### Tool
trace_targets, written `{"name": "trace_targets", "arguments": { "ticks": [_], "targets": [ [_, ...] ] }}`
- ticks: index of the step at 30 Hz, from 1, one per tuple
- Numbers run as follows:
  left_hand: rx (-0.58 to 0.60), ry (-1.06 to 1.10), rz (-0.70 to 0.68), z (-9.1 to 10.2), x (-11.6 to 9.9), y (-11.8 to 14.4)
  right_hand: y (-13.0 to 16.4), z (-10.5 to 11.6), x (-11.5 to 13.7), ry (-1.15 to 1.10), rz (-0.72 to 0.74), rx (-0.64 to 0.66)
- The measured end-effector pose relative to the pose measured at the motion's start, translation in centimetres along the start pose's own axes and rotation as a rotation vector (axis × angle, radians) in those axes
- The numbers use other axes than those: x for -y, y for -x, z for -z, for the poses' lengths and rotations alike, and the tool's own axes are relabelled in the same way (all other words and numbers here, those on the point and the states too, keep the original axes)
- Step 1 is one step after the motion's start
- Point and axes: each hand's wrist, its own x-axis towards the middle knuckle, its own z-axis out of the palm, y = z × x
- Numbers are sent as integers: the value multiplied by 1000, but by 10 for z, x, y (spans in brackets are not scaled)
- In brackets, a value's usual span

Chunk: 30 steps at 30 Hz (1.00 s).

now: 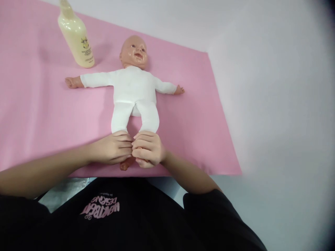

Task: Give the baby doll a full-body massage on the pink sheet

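A baby doll (134,85) with a white cloth body lies on its back, head away from me and arms spread wide. My left hand (113,148) is wrapped over the doll's lower leg on the left, and one bare foot sticks out below it. Around the other lower leg my right hand (148,149) is closed, its fingers curled and mostly hiding the foot. Both hands sit side by side, almost touching, near the front edge of the pink mat (191,132).
A pale yellow pump bottle (75,38) stands on the mat at the upper left, beyond the doll's outstretched arm. White wall or surface (274,104) borders the mat at the back and right. My black shirt (136,216) is close to the front edge.
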Motion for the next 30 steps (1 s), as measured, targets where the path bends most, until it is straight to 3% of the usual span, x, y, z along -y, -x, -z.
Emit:
{"name": "trace_targets", "arguments": {
  "ticks": [8, 14, 22, 26, 30],
  "targets": [
    [31, 56, 40, 2, 2, 2, 3, -3, -1, 63, -84, 117],
    [-1, 50, 4, 6, -1, -2, 7, -4, -7, 68, -113, 81],
    [-23, 40, -70, 7, 2, 1, 13, 1, -20, 58, -75, 271],
    [-41, 37, -57, 8, 2, 0, 13, 3, -22, 56, -62, 284],
    [-55, 50, -69, 9, 0, -3, 12, 1, -18, 20, -77, 164]
  ]
}}
